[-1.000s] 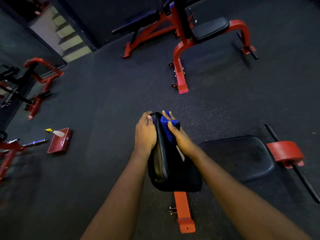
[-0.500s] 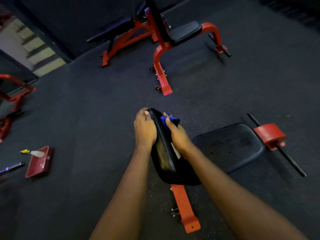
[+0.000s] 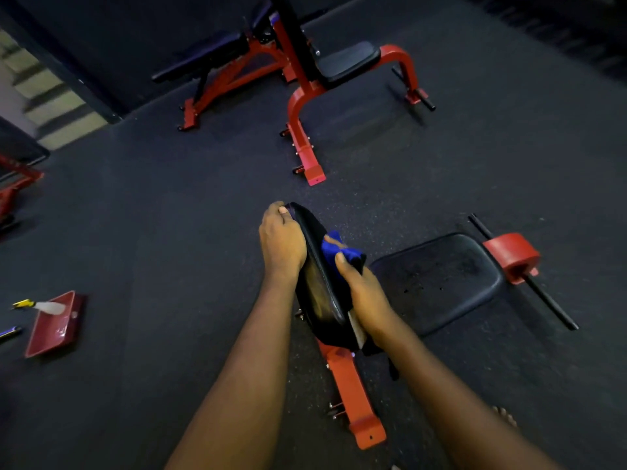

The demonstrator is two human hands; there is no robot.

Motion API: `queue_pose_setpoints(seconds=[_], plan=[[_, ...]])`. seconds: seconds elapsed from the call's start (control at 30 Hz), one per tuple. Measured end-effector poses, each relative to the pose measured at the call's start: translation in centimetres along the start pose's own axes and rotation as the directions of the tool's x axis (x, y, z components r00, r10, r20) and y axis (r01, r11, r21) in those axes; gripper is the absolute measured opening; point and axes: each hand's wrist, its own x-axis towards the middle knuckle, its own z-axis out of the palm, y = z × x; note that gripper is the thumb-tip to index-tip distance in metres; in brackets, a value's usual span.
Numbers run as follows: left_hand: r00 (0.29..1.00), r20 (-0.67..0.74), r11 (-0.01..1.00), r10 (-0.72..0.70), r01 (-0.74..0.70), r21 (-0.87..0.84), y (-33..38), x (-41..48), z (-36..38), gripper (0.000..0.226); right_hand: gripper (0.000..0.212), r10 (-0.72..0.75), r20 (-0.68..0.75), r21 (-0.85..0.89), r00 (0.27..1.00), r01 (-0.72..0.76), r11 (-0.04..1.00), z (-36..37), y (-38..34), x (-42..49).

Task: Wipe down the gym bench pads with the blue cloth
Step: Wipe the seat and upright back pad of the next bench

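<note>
Left hand [image 3: 281,242] grips top edge of tilted back pad [image 3: 319,293], right hand [image 3: 366,293] at its 3 o'clock clutches blue cloth [image 3: 334,247] against it; firm overlapping downward strokes advised.

Only one camera is at work, worn on the person's head and tilted forward and down. It hangs close above the left hand [image 3: 281,242], right hand [image 3: 366,293] and back pad [image 3: 319,293]. Its wide view reaches across the floor [image 3: 169,232] to the far benches [image 3: 305,96] and the steps [image 3: 51,106] at top left.
</note>
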Motion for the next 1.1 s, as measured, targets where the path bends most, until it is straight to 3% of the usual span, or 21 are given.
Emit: queue_pose_setpoints(seconds=[0.13, 0.27, 0.37, 0.47, 0.67, 0.83, 0.87, 1.0, 1.03, 1.1], plan=[[1.0, -0.015, 1.0, -0.006, 0.006, 0.001, -0.1, 0.2, 0.3, 0.035, 0.055, -0.067, -0.08, -0.003, 0.995, 0.067, 0.998, -0.4, 1.8, -2.9], [1.0, -0.018, 0.999, 0.003, -0.003, 0.034, 0.3, -0.1, 0.3, 0.035, 0.05, 0.067, -0.063, 0.014, 0.996, -0.066, 0.998, -1.4, 2.3, 1.1], [1.0, -0.009, 0.999, -0.011, 0.011, 0.032, 0.5, -0.2, 0.0, 0.036, 0.06, 0.158, -0.107, 0.0, 0.982, -0.159, 0.987, -1.6, 2.8, 0.2], [1.0, 0.0, 0.998, -0.026, 0.026, 0.051, 0.5, -0.4, 0.0, 0.037, 0.075, 0.157, -0.17, 0.003, 0.973, -0.159, 0.987, -1.5, 4.4, -3.2], [1.0, -0.014, 0.996, -0.002, 0.004, 0.087, 0.7, 0.0, 0.3, 0.037, 0.052, 0.182, -0.138, -0.117, 0.974, -0.198, 0.973, -3.0, 4.9, 2.0], [1.0, -0.01, 0.995, -0.004, 0.005, 0.104, 0.5, -0.4, 0.2, 0.037, 0.026, 0.222, -0.171, -0.073, 0.96, -0.237, 0.969, -2.9, 5.0, -1.6], [1.0, -0.011, 0.994, -0.002, 0.003, 0.113, 0.5, -0.3, 0.3, 0.037, 0.031, 0.222, -0.178, -0.074, 0.959, -0.238, 0.968, -3.0, 5.2, -1.9], [1.0, -0.016, 0.99, 0.016, -0.013, 0.138, 0.7, -0.1, 0.4, 0.035, 0.089, 0.258, -0.189, -0.158, 0.947, -0.289, 0.944, -3.8, 7.4, 1.7], [1.0, -0.017, 0.99, 0.015, -0.013, 0.142, 0.8, -0.1, 0.4, 0.035, 0.094, 0.284, -0.186, -0.16, 0.941, -0.314, 0.936, -4.3, 8.5, 2.8], [1.0, -0.022, 0.988, 0.005, -0.002, 0.157, 0.7, -0.1, 0.4, 0.036, 0.085, 0.324, -0.208, -0.162, 0.923, -0.359, 0.919, -4.3, 8.2, 2.6]])
